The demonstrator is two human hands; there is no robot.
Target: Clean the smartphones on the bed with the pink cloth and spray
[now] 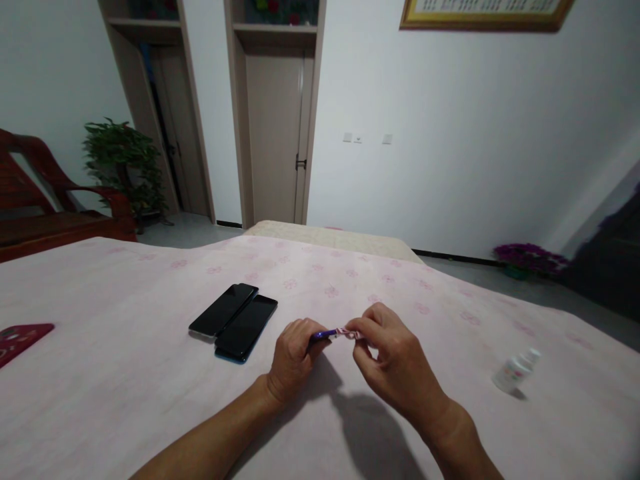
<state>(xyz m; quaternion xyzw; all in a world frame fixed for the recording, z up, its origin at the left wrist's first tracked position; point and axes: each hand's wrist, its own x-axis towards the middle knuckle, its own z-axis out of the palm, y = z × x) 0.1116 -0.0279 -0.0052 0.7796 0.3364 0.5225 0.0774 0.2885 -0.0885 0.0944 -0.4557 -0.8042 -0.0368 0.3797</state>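
My left hand [295,350] is closed around one end of a slim, glossy purple-blue object [326,334], seen nearly edge-on, so its kind is unclear. At the other end, a small red-and-white patterned piece [345,332] is pinched between the thumb and fingers of my right hand [393,353]. Whether the piece is part of the purple object or separate cannot be made out. Both hands are just above the pale pink cloth. Left of my left hand lie a black-screened phone [247,327] and another dark phone [223,310], side by side and touching.
A white bottle [515,371] stands tilted in view on the flower-patterned cloth [150,373] at the right. A dark red flat item [23,340] lies at the left edge. Beyond are a wooden chair [60,200], a green plant [123,163] and purple flowers [527,257].
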